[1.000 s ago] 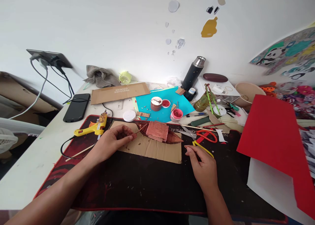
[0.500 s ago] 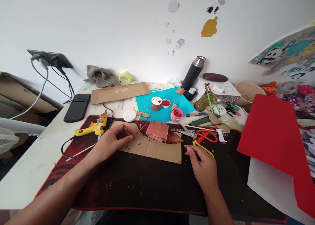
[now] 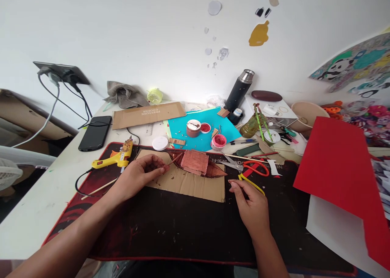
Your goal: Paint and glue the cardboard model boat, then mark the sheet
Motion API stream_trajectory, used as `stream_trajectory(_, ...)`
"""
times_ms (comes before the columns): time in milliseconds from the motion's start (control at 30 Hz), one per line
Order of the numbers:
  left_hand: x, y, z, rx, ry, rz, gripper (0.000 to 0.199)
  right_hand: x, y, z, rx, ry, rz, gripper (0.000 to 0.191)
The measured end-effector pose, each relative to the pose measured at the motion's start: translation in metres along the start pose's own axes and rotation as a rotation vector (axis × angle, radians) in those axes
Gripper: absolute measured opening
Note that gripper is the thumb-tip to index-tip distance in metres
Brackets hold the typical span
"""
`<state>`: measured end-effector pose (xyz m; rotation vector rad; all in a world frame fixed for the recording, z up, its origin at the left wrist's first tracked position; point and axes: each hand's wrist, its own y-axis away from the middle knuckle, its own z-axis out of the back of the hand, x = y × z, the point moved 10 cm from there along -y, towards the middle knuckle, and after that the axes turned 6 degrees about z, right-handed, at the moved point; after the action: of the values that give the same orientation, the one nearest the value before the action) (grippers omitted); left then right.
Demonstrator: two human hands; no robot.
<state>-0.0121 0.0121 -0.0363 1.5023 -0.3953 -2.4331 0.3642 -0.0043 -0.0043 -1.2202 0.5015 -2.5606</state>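
A small reddish-brown model boat [image 3: 215,170] with a flat, squarish roof [image 3: 195,161] lies on a piece of corrugated cardboard [image 3: 185,184]. Just left of it, my left hand [image 3: 144,174] pinches a thin brown stick [image 3: 174,159] that slants up toward the boat's left end; whether the stick touches the boat I cannot tell. My right hand [image 3: 251,205] is over the black mat, right of the cardboard, its thumb and fingertips pressed together. Anything between those fingertips is too small to make out. Beside it lie orange-and-yellow-handled scissors [image 3: 256,168].
A yellow glue gun [image 3: 117,158] and its cord lie left of my left hand. Paint jars [image 3: 218,142] stand behind the boat on blue paper [image 3: 179,136]. A black thermos [image 3: 239,91] leans at the back. Red card [image 3: 335,164] juts in at right.
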Motion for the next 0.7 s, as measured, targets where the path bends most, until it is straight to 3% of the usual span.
stream_trajectory(500,0.0024,-0.0006,-0.0001,0.000,0.034,-0.007,0.060,-0.0008,-0.0005,0.0000,-0.002,-0.001,-0.035,0.041)
stream_trajectory(700,0.0026,-0.0009,0.0004,-0.007,0.032,-0.010,0.059,0.0003,-0.0008,-0.0003,0.002,-0.017,-0.021,0.035)
